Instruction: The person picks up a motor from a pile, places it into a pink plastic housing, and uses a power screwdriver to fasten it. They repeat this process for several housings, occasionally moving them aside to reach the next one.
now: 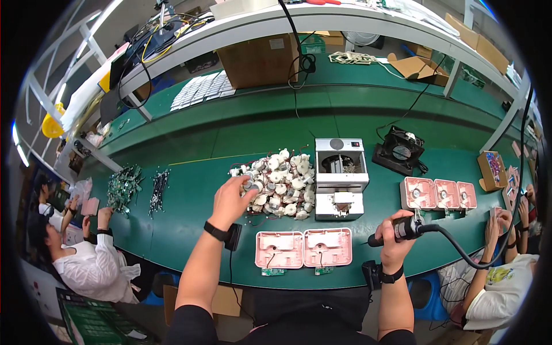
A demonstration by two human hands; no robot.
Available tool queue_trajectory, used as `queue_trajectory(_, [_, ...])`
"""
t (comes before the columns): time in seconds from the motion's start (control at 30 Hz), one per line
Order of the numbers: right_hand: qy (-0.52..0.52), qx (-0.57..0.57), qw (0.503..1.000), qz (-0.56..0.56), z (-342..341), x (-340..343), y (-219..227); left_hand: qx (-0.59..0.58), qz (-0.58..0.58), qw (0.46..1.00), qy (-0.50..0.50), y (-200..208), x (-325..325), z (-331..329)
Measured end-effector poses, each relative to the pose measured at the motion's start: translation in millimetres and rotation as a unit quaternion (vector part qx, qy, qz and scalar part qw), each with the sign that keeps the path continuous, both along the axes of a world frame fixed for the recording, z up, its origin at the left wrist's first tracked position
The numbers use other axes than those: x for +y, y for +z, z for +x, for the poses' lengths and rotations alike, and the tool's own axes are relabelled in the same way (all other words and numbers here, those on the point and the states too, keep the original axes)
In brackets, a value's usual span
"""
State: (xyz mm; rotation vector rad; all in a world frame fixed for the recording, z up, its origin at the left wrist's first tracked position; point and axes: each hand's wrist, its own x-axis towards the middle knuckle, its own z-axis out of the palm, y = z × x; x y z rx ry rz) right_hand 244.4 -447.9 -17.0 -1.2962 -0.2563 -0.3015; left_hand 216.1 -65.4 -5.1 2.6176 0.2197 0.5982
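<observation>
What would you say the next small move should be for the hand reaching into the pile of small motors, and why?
Probably close the left hand on one motor at the near edge of the pile of small white motors and carry it to the left pink housing. The fingers already touch the pile, both pink housings lie open in front, and the right hand holds the black electric screwdriver ready beside them.

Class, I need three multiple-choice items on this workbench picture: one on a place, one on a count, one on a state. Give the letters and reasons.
1. Where is the left hand?
A. on the motor pile
B. on the black fan
C. on a cardboard box

2. How many pink housings lie directly before the person?
A. one
B. two
C. four

3. What does the right hand do?
A. lies flat
B. grips an electric screwdriver
C. holds a motor

Answers:
1 A, fingers touch the pile's edge.
2 B, a side-by-side pair.
3 B, fist closed round the corded tool.
</observation>
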Motion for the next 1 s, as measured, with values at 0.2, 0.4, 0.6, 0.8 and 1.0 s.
queue_trajectory(0.2, [-0.01,0.012,1.0,-0.014,-1,11,4,0.054,0.061,0.992,-0.093,-15,22,17])
queue_trajectory(0.4, [-0.015,0.01,0.999,-0.041,2,13,2,0.007,0.105,0.986,-0.128,-18,32,15])
queue_trajectory(0.6, [-0.011,0.03,0.999,-0.035,5,10,7,0.067,-0.288,0.955,-0.023,-14,38,-1])
queue_trajectory(0.8, [-0.012,0.01,0.999,-0.044,5,9,-1,0.024,-0.407,0.913,0.005,-4,38,7])
queue_trajectory(1.0, [-0.022,-0.023,0.997,-0.072,1,10,-10,-0.049,0.048,0.997,0.042,3,48,9])
